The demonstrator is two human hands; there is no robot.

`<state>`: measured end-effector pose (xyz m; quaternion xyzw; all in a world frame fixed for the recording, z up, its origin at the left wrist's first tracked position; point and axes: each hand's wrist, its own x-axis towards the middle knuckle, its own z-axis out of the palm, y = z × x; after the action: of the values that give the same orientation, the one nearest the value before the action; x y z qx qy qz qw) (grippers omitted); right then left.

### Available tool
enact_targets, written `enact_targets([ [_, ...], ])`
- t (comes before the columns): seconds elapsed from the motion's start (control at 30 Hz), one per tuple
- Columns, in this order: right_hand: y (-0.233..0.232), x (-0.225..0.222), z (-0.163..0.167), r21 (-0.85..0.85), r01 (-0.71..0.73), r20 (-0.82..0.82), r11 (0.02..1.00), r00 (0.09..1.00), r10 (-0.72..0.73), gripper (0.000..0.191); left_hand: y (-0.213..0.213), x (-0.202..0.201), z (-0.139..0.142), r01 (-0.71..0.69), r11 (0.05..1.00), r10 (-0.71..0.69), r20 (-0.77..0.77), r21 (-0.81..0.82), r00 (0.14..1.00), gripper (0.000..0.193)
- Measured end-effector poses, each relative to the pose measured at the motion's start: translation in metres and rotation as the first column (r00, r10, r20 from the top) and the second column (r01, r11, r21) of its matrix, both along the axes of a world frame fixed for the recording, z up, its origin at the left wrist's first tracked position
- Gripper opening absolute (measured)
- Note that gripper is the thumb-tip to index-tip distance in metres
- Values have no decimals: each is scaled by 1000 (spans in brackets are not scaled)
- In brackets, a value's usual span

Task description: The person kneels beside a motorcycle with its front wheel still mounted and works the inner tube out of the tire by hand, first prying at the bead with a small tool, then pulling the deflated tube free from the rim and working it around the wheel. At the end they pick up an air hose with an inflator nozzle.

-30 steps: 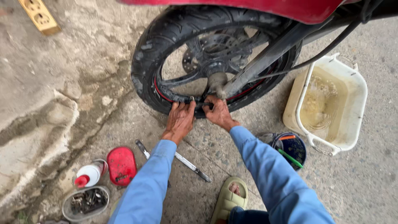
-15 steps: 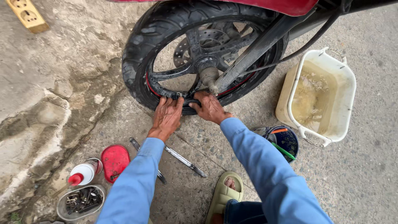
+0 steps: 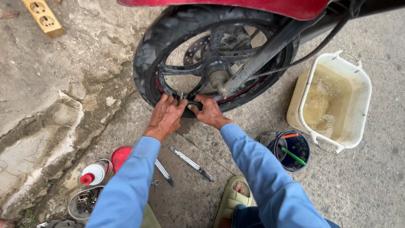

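A motorcycle wheel with a black tyre (image 3: 145, 55) and dark spoked rim stands on the concrete under a red fender (image 3: 270, 6). My left hand (image 3: 165, 116) presses on the tyre's bottom edge at the rim, fingers curled over it. Just to its right, my right hand (image 3: 209, 110) grips the same lower stretch of tyre, thumb toward the left hand. A bit of red inner band (image 3: 159, 86) shows along the rim. Both arms wear blue sleeves.
Two metal tyre levers (image 3: 192, 163) lie on the ground below my hands. A red lid (image 3: 120, 155), a red-capped white bottle (image 3: 93, 173) and a tin of small parts (image 3: 84, 202) sit lower left. A water-filled white tub (image 3: 337, 99) and dark blue cup (image 3: 293, 152) stand right. My sandalled foot (image 3: 232, 198) is below.
The view has shifted, so the wheel sits slightly further right in frame. Both hands stay on the bottom of the tyre, still close together.
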<state>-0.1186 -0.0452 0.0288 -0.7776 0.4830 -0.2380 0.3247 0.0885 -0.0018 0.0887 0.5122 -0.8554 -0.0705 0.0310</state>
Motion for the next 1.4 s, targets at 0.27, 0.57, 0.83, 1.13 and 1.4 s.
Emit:
enact_targets([
  [0.27,4,-6,14,33,-144,-94,989,985,146,39,11,-4,20,-74,955,-2,-255,-288,967,22],
  [0.57,25,4,-12,-188,29,97,982,995,-11,27,33,-47,-34,-201,956,138,-278,-214,951,25],
  [0.83,35,-3,-8,-213,72,100,974,994,-52,32,17,-71,-16,-239,903,182,-187,-357,965,31],
  [1.13,39,-5,-7,-231,163,227,959,968,-110,45,-62,-111,0,-627,722,691,-259,292,675,60],
  [1.4,27,-5,-20,-167,119,209,979,974,-82,53,-105,-141,-35,-781,557,830,-180,281,528,56],
])
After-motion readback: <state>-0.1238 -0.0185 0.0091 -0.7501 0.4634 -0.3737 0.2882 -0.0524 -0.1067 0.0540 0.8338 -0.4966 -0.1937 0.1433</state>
